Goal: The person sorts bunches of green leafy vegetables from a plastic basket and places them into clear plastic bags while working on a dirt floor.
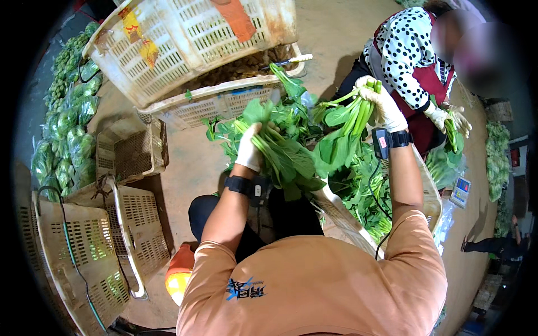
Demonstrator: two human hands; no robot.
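Note:
Both my hands wear white gloves, with black straps and small devices at the wrists. My left hand [249, 149] is closed around a bunch of leafy greens [288, 159], whose broad leaves hang toward my lap. Higher and to the right, my right hand [389, 107] grips a second bunch of leafy greens [352, 124] by its pale green stems, leaves pointing down and left. Below that hand, loose greens [364, 199] fill a white plastic crate [430, 187]. More loose greens [288, 115] lie beyond and between my hands.
Ahead, a big white crate [196, 45] leans on another crate [230, 99], where a white-handled tool [301, 58] rests. Crates [143, 224] and bagged vegetables [73, 140] stand left. A co-worker in a dotted top [406, 53] holds greens [455, 151] at right, near a small scale [460, 192].

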